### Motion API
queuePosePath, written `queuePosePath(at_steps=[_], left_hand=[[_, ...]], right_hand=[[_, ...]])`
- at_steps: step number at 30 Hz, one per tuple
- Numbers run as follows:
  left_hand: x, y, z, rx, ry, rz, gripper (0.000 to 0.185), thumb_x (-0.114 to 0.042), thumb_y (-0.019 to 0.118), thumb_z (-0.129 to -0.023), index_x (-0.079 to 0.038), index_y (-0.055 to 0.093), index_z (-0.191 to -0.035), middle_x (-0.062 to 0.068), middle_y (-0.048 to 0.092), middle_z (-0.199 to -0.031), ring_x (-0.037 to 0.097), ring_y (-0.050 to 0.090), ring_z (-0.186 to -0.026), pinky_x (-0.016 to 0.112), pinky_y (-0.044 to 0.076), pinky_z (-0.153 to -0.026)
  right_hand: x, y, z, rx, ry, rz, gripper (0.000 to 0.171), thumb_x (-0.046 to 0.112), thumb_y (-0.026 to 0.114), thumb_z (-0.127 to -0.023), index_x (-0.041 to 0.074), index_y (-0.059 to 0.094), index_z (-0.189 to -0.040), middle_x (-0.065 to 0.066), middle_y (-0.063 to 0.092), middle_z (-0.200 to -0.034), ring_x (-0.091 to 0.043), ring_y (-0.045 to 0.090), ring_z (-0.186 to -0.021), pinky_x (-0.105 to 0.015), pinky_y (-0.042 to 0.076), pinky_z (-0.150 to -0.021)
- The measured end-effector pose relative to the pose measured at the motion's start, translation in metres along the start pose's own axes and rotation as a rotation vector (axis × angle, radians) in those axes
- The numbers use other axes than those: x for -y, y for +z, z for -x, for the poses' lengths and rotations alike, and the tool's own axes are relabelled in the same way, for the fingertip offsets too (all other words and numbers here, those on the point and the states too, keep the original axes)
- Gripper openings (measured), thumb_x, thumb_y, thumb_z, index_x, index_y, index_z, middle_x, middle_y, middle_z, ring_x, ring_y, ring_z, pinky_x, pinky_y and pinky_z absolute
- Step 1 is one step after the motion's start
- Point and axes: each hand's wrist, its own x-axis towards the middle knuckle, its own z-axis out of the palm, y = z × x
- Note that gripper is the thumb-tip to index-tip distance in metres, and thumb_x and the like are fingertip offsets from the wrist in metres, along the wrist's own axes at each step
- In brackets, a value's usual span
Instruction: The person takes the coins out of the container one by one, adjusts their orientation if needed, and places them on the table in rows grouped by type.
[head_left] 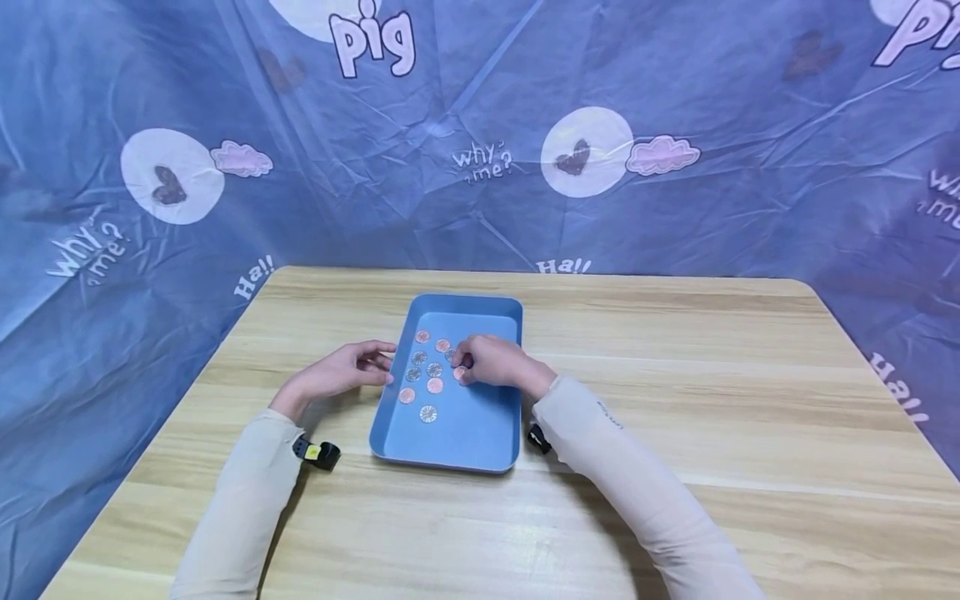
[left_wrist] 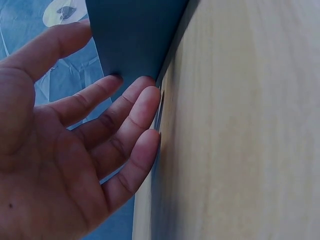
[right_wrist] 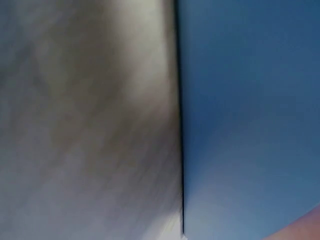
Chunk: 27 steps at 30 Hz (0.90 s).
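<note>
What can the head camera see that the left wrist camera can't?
Only the head view shows the coins lying inside the tray, the right hand reaching in among them, and both sleeves. Only the left wrist view shows the left hand's palm close up, with its fingers relaxed and their tips at the tray's outer wall. Both views share the left hand, the blue tray, the wooden table and the blue printed cloth behind.

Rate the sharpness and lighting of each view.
Head view: sharp, evenly lit, wide-angle bend at the edges; blue plastic tray and small round coins clear. Left wrist view: left hand close, slightly soft. Right wrist view: heavily blurred, only grey and blue areas.
</note>
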Motion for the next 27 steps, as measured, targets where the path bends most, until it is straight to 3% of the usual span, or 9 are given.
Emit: queuePosePath(at_steps=[13,23,27], left_hand=[[0.0021,0.0000,-0.0006,0.001,0.009,-0.001,0.066,-0.021,0.068,-0.090,0.003,0.039,-0.144,0.022,0.059,-0.123,0.028,0.059,-0.110,0.046,0.044,-0.102],[0.0035,-0.0005,-0.0009,0.000,0.023,-0.007,0.066,-0.021,0.068,-0.090,0.003,0.039,-0.143,0.022,0.060,-0.123,0.026,0.059,-0.109,0.037,0.046,-0.098],[0.0037,-0.0003,-0.0004,0.001,0.031,-0.011,0.065,-0.022,0.068,-0.090,0.003,0.039,-0.143,0.022,0.060,-0.123,0.027,0.059,-0.110,0.040,0.046,-0.099]], right_hand=[[-0.0002,0.0002,0.0020,-0.006,-0.016,0.008,0.011,0.017,0.076,-0.082,0.018,0.068,-0.090,0.003,0.065,-0.088,-0.013,0.056,-0.082,-0.030,0.046,-0.079],[0.0024,0.0015,0.0026,-0.008,-0.052,0.118,0.009,0.020,0.069,-0.084,0.019,0.065,-0.092,0.005,0.059,-0.080,-0.013,0.053,-0.077,-0.027,0.039,-0.063],[0.0035,0.0007,0.0032,-0.005,-0.038,0.129,0.009,0.022,0.069,-0.085,0.020,0.065,-0.092,0.006,0.059,-0.080,-0.012,0.053,-0.076,-0.028,0.039,-0.063]])
